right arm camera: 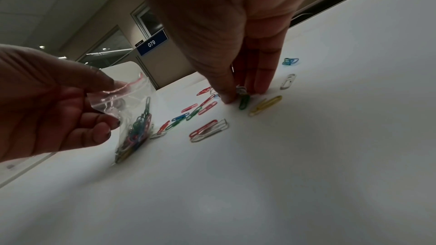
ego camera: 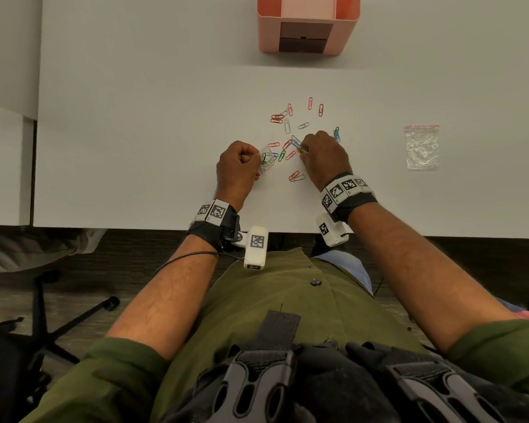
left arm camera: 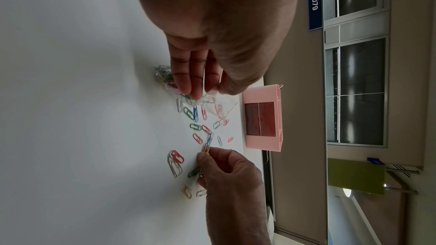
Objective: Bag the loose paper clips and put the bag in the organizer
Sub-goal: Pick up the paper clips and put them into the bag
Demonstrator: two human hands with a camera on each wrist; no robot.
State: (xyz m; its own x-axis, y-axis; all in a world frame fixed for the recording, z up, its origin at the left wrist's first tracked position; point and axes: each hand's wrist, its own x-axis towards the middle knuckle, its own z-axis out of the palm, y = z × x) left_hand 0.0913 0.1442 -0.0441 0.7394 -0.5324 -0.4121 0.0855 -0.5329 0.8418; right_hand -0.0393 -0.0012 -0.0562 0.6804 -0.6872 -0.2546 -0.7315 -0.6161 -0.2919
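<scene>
Holding a small clear zip bag (ego camera: 266, 161) at its mouth, my left hand (ego camera: 237, 172) has fingers and thumb curled round the plastic just left of centre in the head view; coloured clips already sit in its bottom, which rests on the white table (ego camera: 135, 132). My right hand (ego camera: 324, 155), a little right of centre, pinches a few paper clips (left arm camera: 206, 149) between thumb and fingertips, down at the tabletop. Loose paper clips (ego camera: 287, 123) lie scattered between and above my hands. A pink organizer (ego camera: 307, 24) stands at the top centre, and a second empty bag (ego camera: 422, 148) lies flat at the right.
</scene>
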